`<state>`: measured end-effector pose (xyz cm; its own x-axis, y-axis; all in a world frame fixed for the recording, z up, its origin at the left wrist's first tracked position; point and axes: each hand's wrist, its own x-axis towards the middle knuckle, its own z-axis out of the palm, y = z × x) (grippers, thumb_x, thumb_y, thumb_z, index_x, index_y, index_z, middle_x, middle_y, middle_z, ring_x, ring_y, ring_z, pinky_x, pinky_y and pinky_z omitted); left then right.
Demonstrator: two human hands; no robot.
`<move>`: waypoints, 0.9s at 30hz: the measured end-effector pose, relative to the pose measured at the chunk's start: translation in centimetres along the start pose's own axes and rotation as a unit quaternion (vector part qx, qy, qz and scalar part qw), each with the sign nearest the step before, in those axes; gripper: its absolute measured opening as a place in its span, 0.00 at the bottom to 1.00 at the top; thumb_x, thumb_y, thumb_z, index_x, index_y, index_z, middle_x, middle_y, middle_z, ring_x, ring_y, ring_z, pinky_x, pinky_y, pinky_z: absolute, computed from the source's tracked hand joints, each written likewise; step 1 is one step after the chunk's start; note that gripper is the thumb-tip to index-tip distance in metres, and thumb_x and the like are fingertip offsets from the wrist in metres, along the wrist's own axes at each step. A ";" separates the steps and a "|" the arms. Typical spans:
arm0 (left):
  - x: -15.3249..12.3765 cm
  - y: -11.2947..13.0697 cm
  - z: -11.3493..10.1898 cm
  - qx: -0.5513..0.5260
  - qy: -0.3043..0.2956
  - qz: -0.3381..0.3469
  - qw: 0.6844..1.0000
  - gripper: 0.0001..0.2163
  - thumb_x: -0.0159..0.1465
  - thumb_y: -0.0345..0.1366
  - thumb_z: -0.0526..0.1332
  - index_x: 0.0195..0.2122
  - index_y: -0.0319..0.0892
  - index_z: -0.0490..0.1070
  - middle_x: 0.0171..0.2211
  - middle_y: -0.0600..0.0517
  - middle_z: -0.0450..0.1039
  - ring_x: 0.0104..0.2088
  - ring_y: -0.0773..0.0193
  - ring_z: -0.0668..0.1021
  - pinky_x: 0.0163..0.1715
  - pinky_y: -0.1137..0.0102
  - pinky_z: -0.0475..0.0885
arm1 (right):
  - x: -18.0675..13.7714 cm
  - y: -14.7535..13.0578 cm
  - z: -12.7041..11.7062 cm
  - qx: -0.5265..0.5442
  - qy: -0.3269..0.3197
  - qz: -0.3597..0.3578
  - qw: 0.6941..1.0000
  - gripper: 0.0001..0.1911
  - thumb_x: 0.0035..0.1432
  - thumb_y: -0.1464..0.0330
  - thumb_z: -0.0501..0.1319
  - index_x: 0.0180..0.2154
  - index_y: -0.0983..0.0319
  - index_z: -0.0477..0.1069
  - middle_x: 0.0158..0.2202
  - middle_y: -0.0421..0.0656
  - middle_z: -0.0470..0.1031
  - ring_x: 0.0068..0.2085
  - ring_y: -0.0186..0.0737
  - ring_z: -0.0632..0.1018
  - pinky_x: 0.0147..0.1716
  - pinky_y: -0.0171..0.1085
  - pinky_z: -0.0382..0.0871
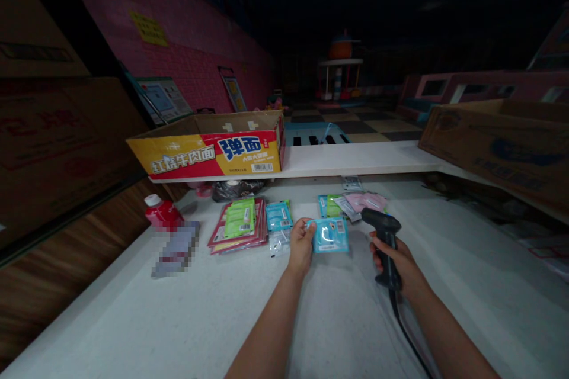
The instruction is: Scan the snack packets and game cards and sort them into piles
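Observation:
My left hand pinches the left edge of a flat blue packet, whose barcode shows at its upper right. My right hand is wrapped round the handle of a black barcode scanner, its head tilted toward the packet and its cable running down to the front. Left of my left hand lie another blue packet and a clear silvery packet. Beside them, green packets rest on a stack of red-edged flat packs. Behind the scanner sit pink packets and grey ones.
A raised white shelf crosses the back of the counter, bearing a red and yellow carton and a brown carton. At the left stand a red bottle and a blurred-out flat object. A dark plastic bag lies under the shelf.

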<state>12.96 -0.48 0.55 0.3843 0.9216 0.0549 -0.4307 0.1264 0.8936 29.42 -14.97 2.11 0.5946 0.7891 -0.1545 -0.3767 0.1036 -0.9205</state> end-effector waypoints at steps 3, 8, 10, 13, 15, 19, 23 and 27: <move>-0.3 -0.1 0.2 0.022 -0.050 -0.035 0.998 0.22 0.49 0.51 0.72 0.34 0.41 0.66 0.21 0.58 0.70 0.20 0.71 0.70 0.23 0.76 0.66 | 0.0 0.0 0.1 -0.015 0.004 -0.001 1.000 0.24 0.40 0.59 0.76 0.37 0.61 0.73 0.24 0.39 0.76 0.18 0.31 0.71 0.11 0.28 0.64; -0.2 -0.5 0.2 0.045 -0.041 -0.048 0.997 0.23 0.49 0.52 0.72 0.35 0.41 0.66 0.20 0.59 0.68 0.19 0.72 0.69 0.20 0.77 0.64 | 0.0 0.1 0.3 -0.019 -0.008 0.008 1.000 0.24 0.41 0.58 0.76 0.38 0.62 0.73 0.24 0.38 0.76 0.17 0.31 0.71 0.11 0.28 0.63; -0.3 -0.3 0.2 0.040 -0.039 -0.068 0.996 0.26 0.45 0.48 0.75 0.39 0.42 0.67 0.24 0.57 0.72 0.22 0.70 0.73 0.23 0.76 0.68 | 0.1 0.1 0.2 -0.015 -0.007 0.013 1.000 0.25 0.41 0.58 0.76 0.38 0.62 0.73 0.23 0.38 0.75 0.17 0.31 0.71 0.11 0.28 0.63; -0.4 0.2 0.0 0.033 -0.061 -0.094 0.993 0.36 0.38 0.37 0.79 0.48 0.43 0.66 0.34 0.53 0.76 0.30 0.65 0.78 0.31 0.71 0.73 | 0.2 -0.1 0.0 -0.003 -0.014 0.026 1.000 0.25 0.41 0.58 0.76 0.38 0.62 0.73 0.22 0.38 0.74 0.16 0.32 0.70 0.11 0.29 0.63; -0.4 0.5 -0.2 0.041 -0.065 -0.076 0.994 0.40 0.33 0.31 0.79 0.50 0.44 0.66 0.38 0.52 0.76 0.34 0.64 0.79 0.35 0.71 0.74 | 0.2 -0.2 -0.2 0.003 -0.019 0.033 0.999 0.24 0.40 0.58 0.76 0.37 0.62 0.72 0.22 0.38 0.74 0.17 0.32 0.71 0.11 0.30 0.64; 0.2 0.4 -0.5 0.062 -0.053 -0.044 0.996 0.33 0.37 0.35 0.78 0.46 0.42 0.70 0.33 0.52 0.77 0.30 0.65 0.78 0.33 0.71 0.73 | 0.1 -0.3 -0.2 0.010 -0.016 0.025 1.000 0.24 0.41 0.57 0.76 0.37 0.61 0.72 0.21 0.37 0.73 0.16 0.32 0.70 0.11 0.30 0.63; 1.1 0.2 -0.8 0.084 0.005 0.020 0.996 0.19 0.45 0.44 0.75 0.30 0.40 0.70 0.25 0.55 0.73 0.24 0.70 0.73 0.27 0.75 0.68 | -0.2 -0.4 0.1 0.008 -0.035 0.022 0.999 0.24 0.42 0.57 0.75 0.39 0.61 0.72 0.21 0.35 0.72 0.16 0.31 0.70 0.12 0.29 0.62; 1.7 0.5 -1.1 0.127 0.085 0.107 0.982 0.17 0.49 0.44 0.72 0.30 0.41 0.68 0.24 0.58 0.69 0.23 0.71 0.70 0.26 0.76 0.65 | -0.9 -0.6 0.4 -0.026 -0.090 0.025 0.995 0.24 0.45 0.55 0.73 0.40 0.61 0.72 0.20 0.35 0.70 0.14 0.30 0.68 0.11 0.29 0.60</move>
<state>12.47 1.54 0.57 0.1568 0.9677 0.1974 -0.2604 -0.1523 0.9534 28.88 -15.49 2.92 0.4378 0.8883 -0.1385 -0.3631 0.0338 -0.9311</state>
